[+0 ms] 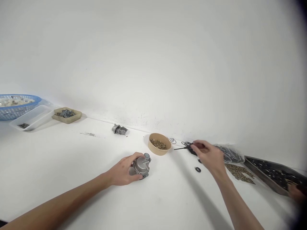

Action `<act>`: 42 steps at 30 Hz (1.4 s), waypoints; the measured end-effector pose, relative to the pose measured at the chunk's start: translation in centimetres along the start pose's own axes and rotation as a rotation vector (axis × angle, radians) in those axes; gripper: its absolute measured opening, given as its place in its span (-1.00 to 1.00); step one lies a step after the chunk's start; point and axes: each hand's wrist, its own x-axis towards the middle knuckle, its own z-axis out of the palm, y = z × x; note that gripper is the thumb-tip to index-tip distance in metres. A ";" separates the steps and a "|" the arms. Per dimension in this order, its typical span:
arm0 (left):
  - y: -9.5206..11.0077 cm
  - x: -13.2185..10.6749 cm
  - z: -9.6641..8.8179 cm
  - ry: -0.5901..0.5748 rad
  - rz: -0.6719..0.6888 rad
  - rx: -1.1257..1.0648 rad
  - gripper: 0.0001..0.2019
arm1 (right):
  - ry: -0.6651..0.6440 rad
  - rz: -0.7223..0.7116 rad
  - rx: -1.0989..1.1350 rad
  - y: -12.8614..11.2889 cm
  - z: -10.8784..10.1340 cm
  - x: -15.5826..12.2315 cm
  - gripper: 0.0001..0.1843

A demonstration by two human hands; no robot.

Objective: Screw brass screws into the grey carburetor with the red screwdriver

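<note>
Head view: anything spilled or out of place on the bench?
Yes. A heap of small brass-coloured parts lies loose on the white table beside the dark tray, though similar parts sit in the round bowl. One black ring lies alone.

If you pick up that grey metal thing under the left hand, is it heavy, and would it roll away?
The grey metal part looks like solid cast metal, so it is probably heavy for its size and stiff. Its body is rounded, but lugs stick out, so it would likely wobble rather than roll far. The left hand wraps its side, which suggests it needs steadying.
</note>
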 end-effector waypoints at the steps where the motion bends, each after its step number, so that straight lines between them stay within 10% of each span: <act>1: -0.1 0.0 0.2 0.005 -0.005 0.001 -0.40 | 0.082 0.001 0.080 -1.5 -1.4 0.2 -0.70; 7: -0.4 0.3 1.5 0.076 -0.050 -0.011 -0.39 | -0.158 -0.461 0.259 -10.9 -7.3 -0.5 -0.89; 13: -0.7 0.2 1.5 0.042 0.007 0.067 -0.40 | -0.327 -0.871 0.372 -14.0 -5.6 -2.7 -0.84; 42: 0.1 0.1 1.5 -0.051 0.041 0.005 -0.46 | -0.428 -0.962 0.380 -15.1 -2.1 -4.2 -0.85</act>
